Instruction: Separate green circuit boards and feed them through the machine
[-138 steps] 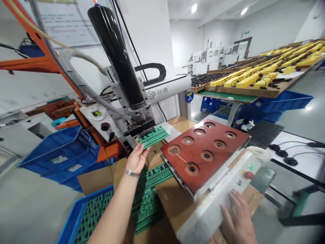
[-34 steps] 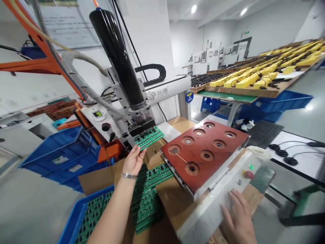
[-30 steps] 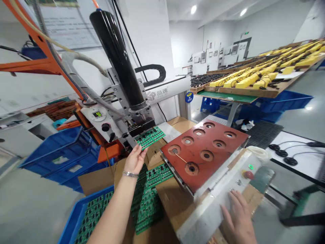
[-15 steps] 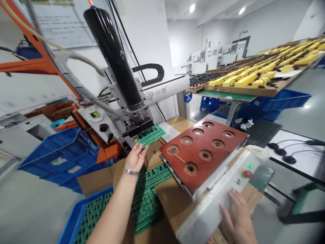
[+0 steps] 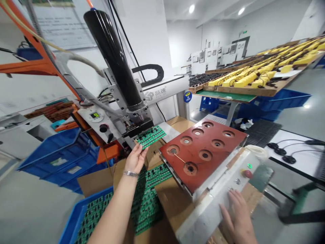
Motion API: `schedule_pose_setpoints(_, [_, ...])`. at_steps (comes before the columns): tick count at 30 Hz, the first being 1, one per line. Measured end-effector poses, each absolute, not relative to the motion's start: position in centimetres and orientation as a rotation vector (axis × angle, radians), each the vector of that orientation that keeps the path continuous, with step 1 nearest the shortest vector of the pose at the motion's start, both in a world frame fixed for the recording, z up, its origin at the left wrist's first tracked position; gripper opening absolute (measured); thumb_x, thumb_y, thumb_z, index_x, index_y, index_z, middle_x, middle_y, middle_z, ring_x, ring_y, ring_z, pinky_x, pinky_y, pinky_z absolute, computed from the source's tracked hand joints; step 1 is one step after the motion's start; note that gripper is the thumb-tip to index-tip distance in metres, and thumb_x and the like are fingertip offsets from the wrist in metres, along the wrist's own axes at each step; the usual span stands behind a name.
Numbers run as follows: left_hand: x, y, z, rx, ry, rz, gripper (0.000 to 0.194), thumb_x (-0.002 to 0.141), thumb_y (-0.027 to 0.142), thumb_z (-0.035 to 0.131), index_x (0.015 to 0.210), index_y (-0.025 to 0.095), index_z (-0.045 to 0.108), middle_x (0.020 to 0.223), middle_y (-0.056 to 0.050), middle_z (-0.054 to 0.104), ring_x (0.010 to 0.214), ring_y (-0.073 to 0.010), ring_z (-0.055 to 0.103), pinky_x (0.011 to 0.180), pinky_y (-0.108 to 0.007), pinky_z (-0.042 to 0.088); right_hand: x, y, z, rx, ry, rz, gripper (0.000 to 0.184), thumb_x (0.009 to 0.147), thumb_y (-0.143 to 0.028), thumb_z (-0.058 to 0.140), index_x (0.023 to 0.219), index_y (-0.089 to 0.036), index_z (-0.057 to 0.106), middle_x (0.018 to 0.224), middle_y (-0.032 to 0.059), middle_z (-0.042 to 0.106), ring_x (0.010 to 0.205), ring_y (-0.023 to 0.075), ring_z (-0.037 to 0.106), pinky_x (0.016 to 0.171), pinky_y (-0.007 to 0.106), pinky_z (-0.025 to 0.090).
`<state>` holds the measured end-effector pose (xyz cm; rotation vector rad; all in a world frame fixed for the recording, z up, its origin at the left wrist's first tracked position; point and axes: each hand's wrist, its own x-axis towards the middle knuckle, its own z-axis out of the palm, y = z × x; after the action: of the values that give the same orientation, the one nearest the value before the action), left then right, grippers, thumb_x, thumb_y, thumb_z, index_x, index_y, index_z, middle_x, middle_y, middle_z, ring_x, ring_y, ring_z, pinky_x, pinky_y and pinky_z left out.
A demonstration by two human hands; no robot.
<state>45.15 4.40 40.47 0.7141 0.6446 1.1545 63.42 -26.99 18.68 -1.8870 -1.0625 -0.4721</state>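
Observation:
Between its thumb and fingers, my left hand (image 5: 136,157) grips the near end of a green circuit board (image 5: 151,136). The board lies tilted just below the black head (image 5: 140,127) of the machine. Under that hand are more green circuit boards (image 5: 157,175), stacked in a cardboard box. My right hand (image 5: 238,217) rests on the pale metal front panel (image 5: 215,208) with its fingers stretched out, close to the panel's small buttons (image 5: 237,182). Beside the panel is a reddish-brown fixture plate (image 5: 175,173) with several round recesses; a thin rod (image 5: 179,157) lies across two of them.
A blue bin (image 5: 69,222) of circuit boards stands at lower left, with stacked blue crates (image 5: 53,152) behind it. A red knob (image 5: 246,174) sits on the panel. Black cabled parts (image 5: 281,151) lie on a right-hand table; yellow blocks (image 5: 243,79) fill tables behind.

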Motion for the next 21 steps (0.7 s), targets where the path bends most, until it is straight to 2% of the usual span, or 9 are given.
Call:
schedule_pose_setpoints(4, [45.1, 4.5, 40.4, 0.703, 0.648, 1.159, 0.028, 0.083, -0.004, 0.047, 0.086, 0.015, 0.068, 0.081, -0.004, 0.073, 0.075, -0.0111, 0.069, 0.077, -0.022, 0.056, 63.3, -27.0, 18.8, -1.887, -1.062, -0.471, 0.056, 0.087, -0.050, 0.047, 0.129, -0.015, 0.040, 0.126, 0.0173, 0.048, 0.125, 0.0357, 0.041, 0.099, 0.060, 0.039])
schedule_pose_setpoints(14, [45.0, 4.8, 40.2, 0.693, 0.638, 1.169, 0.029, 0.084, -0.005, 0.045, 0.079, 0.013, 0.067, 0.078, -0.004, 0.073, 0.071, -0.0106, 0.069, 0.072, -0.020, 0.057, 63.1, -26.9, 19.1, -1.884, -1.051, -0.497, 0.054, 0.087, -0.046, 0.047, 0.131, -0.015, 0.039, 0.128, 0.0175, 0.045, 0.123, 0.0343, 0.042, 0.099, 0.060, 0.039])
schedule_pose_setpoints(21, [42.4, 2.9, 38.8, 0.652, 0.700, 1.171, 0.033, 0.084, -0.003, 0.047, 0.101, 0.016, 0.066, 0.090, -0.005, 0.074, 0.075, -0.0115, 0.070, 0.076, -0.022, 0.057, 63.4, -26.9, 18.8, -1.900, -1.066, -0.484, 0.052, 0.087, -0.041, 0.050, 0.131, -0.018, 0.038, 0.129, 0.0151, 0.043, 0.125, 0.0316, 0.039, 0.100, 0.058, 0.038])
